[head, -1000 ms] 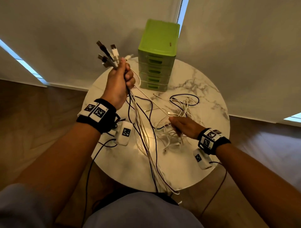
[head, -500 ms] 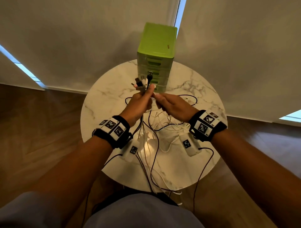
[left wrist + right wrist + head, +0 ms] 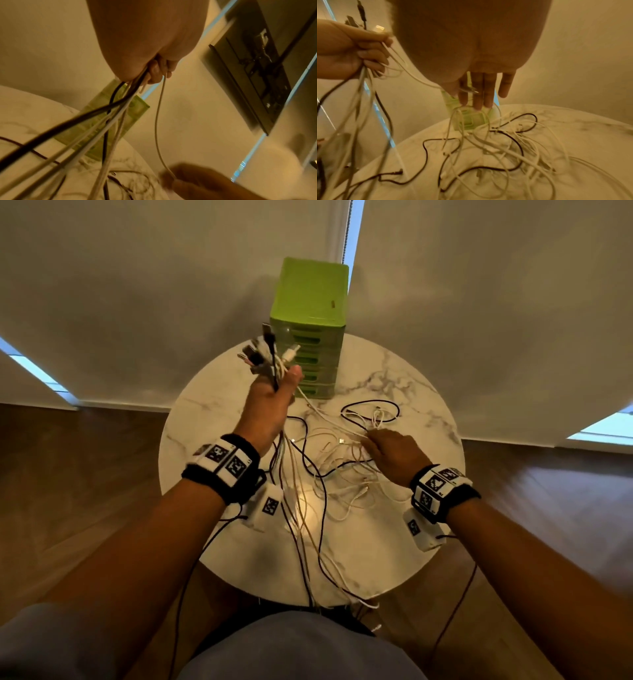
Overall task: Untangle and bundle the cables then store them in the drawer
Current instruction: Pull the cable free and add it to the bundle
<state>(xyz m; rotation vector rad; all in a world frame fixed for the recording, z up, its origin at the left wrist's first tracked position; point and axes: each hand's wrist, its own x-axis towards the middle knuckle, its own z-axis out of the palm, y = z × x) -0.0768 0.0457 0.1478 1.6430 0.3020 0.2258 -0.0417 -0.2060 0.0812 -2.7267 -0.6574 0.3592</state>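
My left hand (image 3: 284, 381) is raised above the round marble table (image 3: 404, 546) and grips a bundle of cables (image 3: 274, 364), black and white; their plug ends (image 3: 265, 349) fan out above the fist. The strands hang down to the table and over its near edge. From that fist one white cable (image 3: 157, 121) runs down to my right hand (image 3: 371, 440), which is low over the loose tangle of cables (image 3: 342, 470). In the right wrist view the fingers (image 3: 479, 94) are nearly straight and a silver connector (image 3: 469, 90) lies across them under the thumb.
A green drawer unit (image 3: 308, 337) with several shut drawers stands at the table's far edge, just behind my left hand. Black and white loops (image 3: 513, 142) cover the table's middle and right. Wood floor surrounds the table; blinds hang behind it.
My hands met in front of the drawers half a second ago. Since then the left has lifted the bundle up and left, and the right has dropped back to the tangle.
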